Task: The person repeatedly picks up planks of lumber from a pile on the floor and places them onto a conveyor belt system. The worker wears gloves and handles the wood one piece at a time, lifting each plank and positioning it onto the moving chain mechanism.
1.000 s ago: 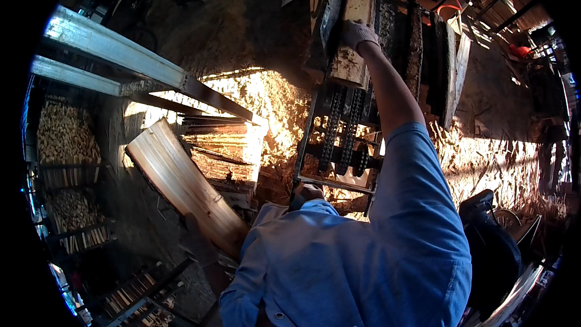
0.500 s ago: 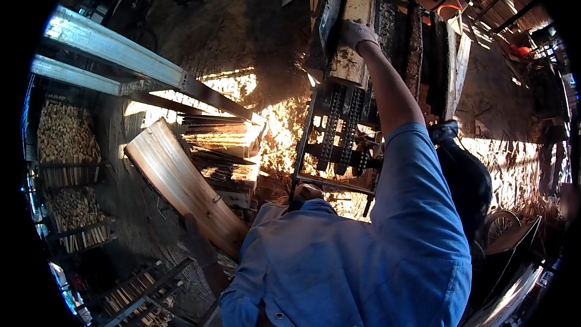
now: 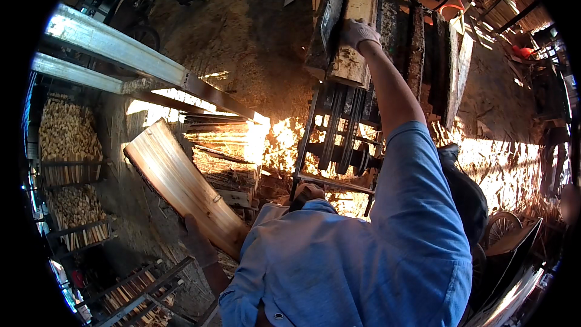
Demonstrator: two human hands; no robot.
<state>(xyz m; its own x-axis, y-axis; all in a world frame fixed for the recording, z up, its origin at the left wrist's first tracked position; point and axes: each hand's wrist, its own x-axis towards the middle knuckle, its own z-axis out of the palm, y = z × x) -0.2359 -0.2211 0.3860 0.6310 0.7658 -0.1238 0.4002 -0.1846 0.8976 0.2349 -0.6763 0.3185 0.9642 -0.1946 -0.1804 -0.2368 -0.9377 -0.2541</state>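
My left hand (image 3: 198, 243), low at the left, is closed on the bark-edged side of a long wooden slab (image 3: 189, 184) with a pale sawn face. The slab tilts beside my body, and its lower end passes behind my shirt. My right arm stretches forward over a machine bed with drive chains (image 3: 341, 127). At its end my gloved right hand (image 3: 362, 33) grips the top of a thick wooden block (image 3: 351, 68) lying lengthwise on the bed. Some of that hand's fingertips are hard to make out against the wood.
A metal plate (image 3: 331, 9) stands along the block's left side. Steel beams (image 3: 121, 48) cross at the left above stacked boards (image 3: 221, 145). Racks of cut wood (image 3: 69, 130) stand farther left. A black rounded object (image 3: 466, 191) and a wheel (image 3: 502, 227) sit at the right.
The chain links, distinct earlier, are now smeared into streaks, as if running. The black object at the right has shifted slightly down. Both hands, the slab and the block stay nearly in place.
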